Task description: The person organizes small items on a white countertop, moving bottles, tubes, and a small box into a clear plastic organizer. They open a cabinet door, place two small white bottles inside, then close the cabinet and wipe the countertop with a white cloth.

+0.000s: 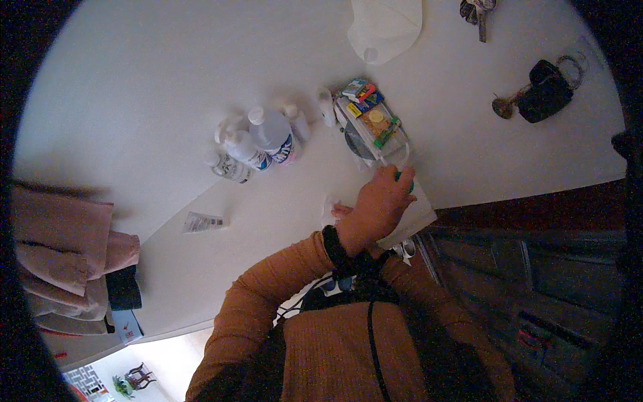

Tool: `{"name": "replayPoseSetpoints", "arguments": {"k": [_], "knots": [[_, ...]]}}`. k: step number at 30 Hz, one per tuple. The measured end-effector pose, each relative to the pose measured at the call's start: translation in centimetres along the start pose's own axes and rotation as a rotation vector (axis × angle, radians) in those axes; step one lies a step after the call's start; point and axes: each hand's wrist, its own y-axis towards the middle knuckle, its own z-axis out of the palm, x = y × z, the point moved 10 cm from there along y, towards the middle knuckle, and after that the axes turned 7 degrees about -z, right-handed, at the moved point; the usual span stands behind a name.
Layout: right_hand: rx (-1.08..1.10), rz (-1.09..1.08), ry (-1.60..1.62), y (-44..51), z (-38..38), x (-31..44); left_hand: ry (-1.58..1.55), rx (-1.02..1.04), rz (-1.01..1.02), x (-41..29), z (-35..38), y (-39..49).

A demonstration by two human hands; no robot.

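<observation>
My left hand point(377, 208) reaches across to the near end of a clear plastic case point(369, 139), its fingers closed around a small green object point(405, 182). On the case lie small colourful boxes point(359, 90), a round yellowish piece point(376, 116) and a green item point(388, 133). My right forearm passes beneath my left wrist. Only some fingers of my right hand point(342, 210) show, beside a whitish, see-through thing point(329, 207); whether they grip it is hidden. Left of the case stand a large clear bottle point(271, 131), a white spray bottle point(243, 145) and a small clear bottle point(233, 170).
A white tube point(203, 222) lies on the white table point(166, 100). Folded pink cloths point(70, 231) are at the left. A black pouch point(545, 95), keys point(479, 15) and a pale sheet point(387, 30) lie farther off. Dark drawers point(567, 271) are below the right edge.
</observation>
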Motion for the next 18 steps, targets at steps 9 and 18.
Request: {"name": "replayPoseSetpoints", "arguments": {"k": [9, 18], "knots": [[-0.052, -0.242, -0.224, 0.9, 0.9, 5.3, -0.138, -0.332, 0.002, 3.6, -5.2, 1.0], [-0.047, -0.376, -0.373, 0.8, 1.9, 6.3, 0.035, -0.675, -0.330, 17.2, -10.1, 9.5]]}}
